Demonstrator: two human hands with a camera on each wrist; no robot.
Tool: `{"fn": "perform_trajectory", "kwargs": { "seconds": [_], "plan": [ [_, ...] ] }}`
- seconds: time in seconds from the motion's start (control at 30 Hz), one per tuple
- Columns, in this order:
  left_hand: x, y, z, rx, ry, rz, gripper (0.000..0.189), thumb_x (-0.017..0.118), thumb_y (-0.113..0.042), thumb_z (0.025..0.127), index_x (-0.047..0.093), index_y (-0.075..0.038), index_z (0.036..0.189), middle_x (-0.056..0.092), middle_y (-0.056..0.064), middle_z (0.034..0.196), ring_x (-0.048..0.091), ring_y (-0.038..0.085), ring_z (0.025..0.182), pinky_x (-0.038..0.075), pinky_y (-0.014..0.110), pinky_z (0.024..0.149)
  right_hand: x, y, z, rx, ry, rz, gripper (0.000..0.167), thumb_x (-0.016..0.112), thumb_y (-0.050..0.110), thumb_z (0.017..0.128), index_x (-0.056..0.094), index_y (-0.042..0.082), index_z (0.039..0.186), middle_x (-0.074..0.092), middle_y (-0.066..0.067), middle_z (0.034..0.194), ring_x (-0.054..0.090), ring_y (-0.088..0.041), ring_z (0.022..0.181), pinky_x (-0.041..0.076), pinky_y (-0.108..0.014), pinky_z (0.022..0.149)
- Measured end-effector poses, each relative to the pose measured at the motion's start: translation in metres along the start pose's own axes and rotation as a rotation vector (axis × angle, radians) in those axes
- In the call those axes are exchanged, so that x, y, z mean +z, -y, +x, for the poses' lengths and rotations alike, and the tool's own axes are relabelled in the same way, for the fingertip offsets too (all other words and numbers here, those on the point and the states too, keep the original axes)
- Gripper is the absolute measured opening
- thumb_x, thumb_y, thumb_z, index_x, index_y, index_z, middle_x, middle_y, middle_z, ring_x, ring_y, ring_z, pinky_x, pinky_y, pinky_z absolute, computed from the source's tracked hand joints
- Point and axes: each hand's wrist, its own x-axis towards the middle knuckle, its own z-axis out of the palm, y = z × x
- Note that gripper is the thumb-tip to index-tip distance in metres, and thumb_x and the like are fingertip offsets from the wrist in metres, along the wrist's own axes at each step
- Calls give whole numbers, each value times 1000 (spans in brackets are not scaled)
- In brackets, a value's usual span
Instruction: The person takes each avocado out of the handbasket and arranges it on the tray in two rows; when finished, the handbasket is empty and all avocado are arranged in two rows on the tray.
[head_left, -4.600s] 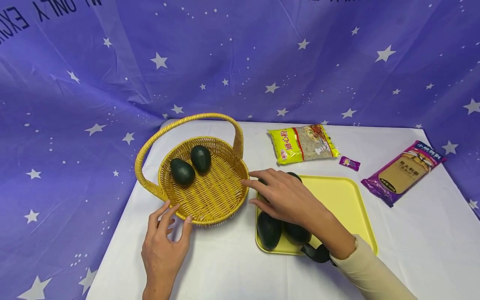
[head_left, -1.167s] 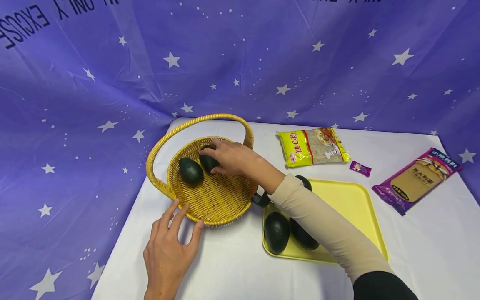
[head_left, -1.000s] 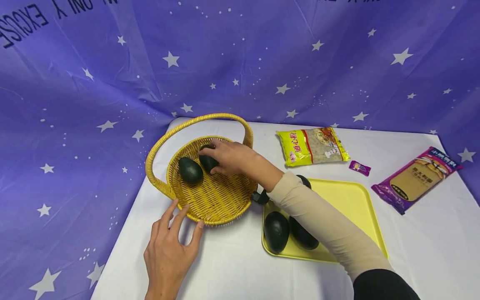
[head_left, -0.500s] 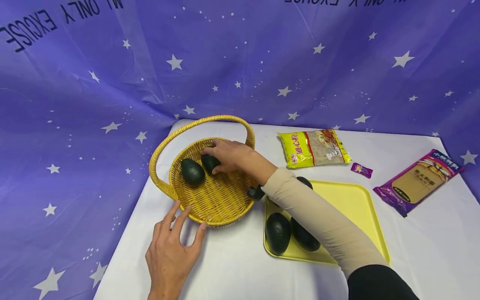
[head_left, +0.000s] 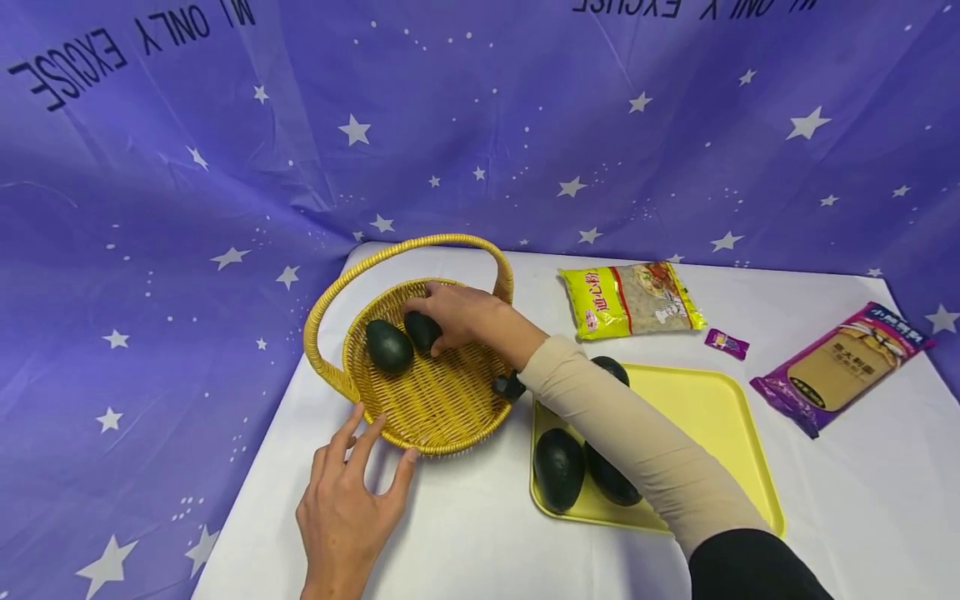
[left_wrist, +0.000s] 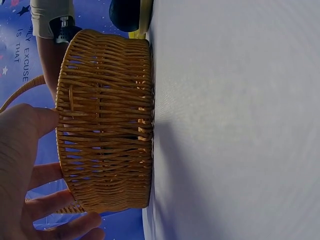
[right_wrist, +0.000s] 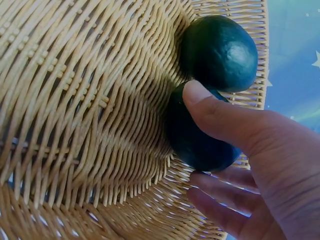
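A yellow wicker basket (head_left: 438, 408) with an arched handle holds two dark green avocados. My right hand (head_left: 461, 312) reaches inside and grips the right-hand avocado (head_left: 422, 332), thumb on one side and fingers on the other. In the right wrist view my thumb crosses this avocado (right_wrist: 192, 135), while the second avocado (right_wrist: 220, 52) lies against it, free of the hand. Spread and relaxed, my left hand (head_left: 348, 500) touches the basket's near-left rim with its fingertips. The left wrist view has the left thumb (left_wrist: 47, 120) at the rim of the woven wall (left_wrist: 105, 125).
Right of the basket lies a yellow tray (head_left: 697, 408) with several avocados (head_left: 558, 471), partly hidden by my right sleeve. Behind it are a yellow pasta bag (head_left: 630, 300) and a small purple packet (head_left: 726, 343). A purple noodle pack (head_left: 840, 367) lies far right.
My right hand has gone from above the tray, left into the basket, and now grips an avocado there. Over the last second it has hardly moved. My left hand stays at the rim.
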Motion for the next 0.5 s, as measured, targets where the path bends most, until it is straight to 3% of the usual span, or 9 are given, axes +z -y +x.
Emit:
{"fn": "perform_trajectory", "kwargs": {
  "seconds": [0.5],
  "plan": [
    [0, -1, 0, -16, 18, 6, 60, 88, -50, 85, 76, -20, 135, 62, 0, 155, 67, 30, 112, 58, 55, 61, 4, -2, 5, -3, -11, -20, 80, 84, 50, 93, 44, 37, 162, 56, -12, 148, 62, -28, 127, 53, -46, 105]
  ]
}}
